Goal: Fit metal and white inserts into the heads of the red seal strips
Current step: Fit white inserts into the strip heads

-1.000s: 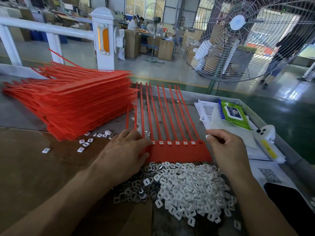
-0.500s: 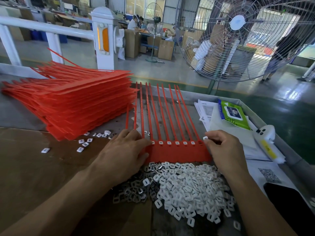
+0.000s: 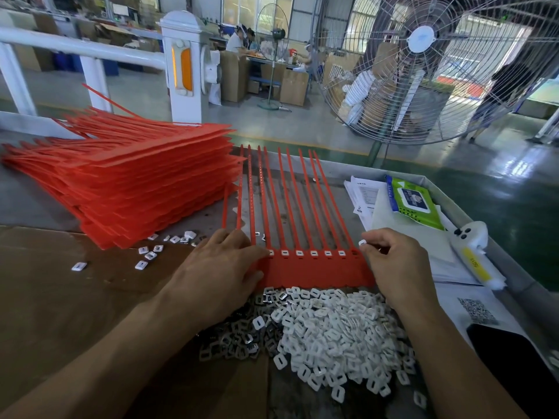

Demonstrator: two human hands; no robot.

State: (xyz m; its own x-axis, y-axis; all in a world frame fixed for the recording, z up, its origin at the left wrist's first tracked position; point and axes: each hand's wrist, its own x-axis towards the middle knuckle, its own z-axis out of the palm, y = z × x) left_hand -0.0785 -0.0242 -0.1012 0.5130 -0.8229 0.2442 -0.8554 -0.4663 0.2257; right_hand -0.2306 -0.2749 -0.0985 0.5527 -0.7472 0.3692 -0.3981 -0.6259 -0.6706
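Compared with a second ago, the right hand (image 3: 393, 261) has been brought leftward to the last head of the red seal strips (image 3: 314, 269), mid-frame, so the row's basically nearly filled. A white insert (image 3: 361, 243) is pinched at the fingertips, just above that empty head. The strip is pressed flat under the left hand (image 3: 217, 267), fingers together.

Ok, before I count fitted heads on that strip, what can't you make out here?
- Head view: left hand covers the leftmost heads of the red strip.
- Right hand hides the rightmost head; the insert it pinches is too small to judge.
- Insert pile: wrists cover its edges.
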